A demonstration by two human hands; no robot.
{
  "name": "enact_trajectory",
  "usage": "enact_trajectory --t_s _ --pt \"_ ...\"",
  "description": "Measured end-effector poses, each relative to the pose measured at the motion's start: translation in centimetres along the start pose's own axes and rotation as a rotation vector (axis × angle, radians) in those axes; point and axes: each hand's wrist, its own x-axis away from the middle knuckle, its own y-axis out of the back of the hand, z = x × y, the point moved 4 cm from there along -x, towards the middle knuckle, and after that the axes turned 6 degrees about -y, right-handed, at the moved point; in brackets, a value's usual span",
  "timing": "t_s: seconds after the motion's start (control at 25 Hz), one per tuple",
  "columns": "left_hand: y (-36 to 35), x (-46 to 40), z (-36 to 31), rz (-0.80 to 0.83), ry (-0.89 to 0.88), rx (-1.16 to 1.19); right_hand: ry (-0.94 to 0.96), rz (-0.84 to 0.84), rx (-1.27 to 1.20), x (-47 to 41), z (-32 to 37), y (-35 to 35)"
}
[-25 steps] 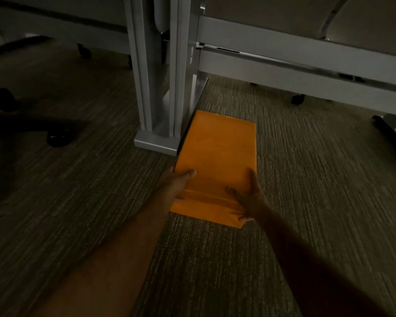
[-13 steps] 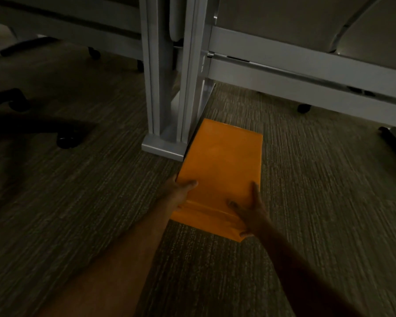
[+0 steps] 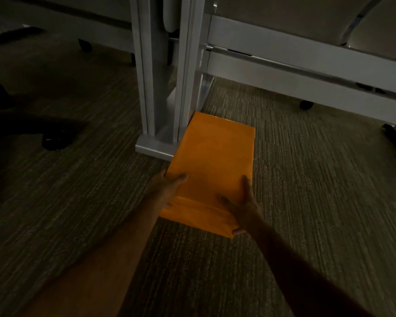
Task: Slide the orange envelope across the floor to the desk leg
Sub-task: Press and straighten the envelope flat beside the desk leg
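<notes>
The orange envelope lies on the carpeted floor, its left edge against the desk leg. Each grip holds the near end: the left hand clasps the left edge, the right hand the right corner.
</notes>
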Motion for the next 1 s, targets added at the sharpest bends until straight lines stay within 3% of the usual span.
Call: enact_trajectory --t_s 0.2,0.24,0.36,0.44,0.6,1.0 --pt "-0.4 1.0 -0.5 -0.118 -0.171 -0.137 0.004 -0.009 -0.019 -0.3 -0.3 -0.1" --pt "-0.5 1.4 -0.6 -0.133 -0.240 -0.261 0.005 -0.016 -0.013 -0.2 -0.3 0.0" --pt "-1.2 2.8 0.2 -0.173 -0.580 -0.929 -0.017 0.010 0.052 -0.1 0.0 0.3" --pt "-1.9 3.8 1.7 -0.085 -0.733 -1.125 0.034 -0.022 0.243 0.1 0.4 0.5" --pt "-1.9 3.8 2.5 -0.064 -0.785 -1.221 0.412 -0.163 0.724 1.8 0.9 -1.8" --pt "-2.5 1.8 1.2 -0.065 -0.802 -1.251 0.418 -0.163 0.823 -0.1 1.2 -2.3"
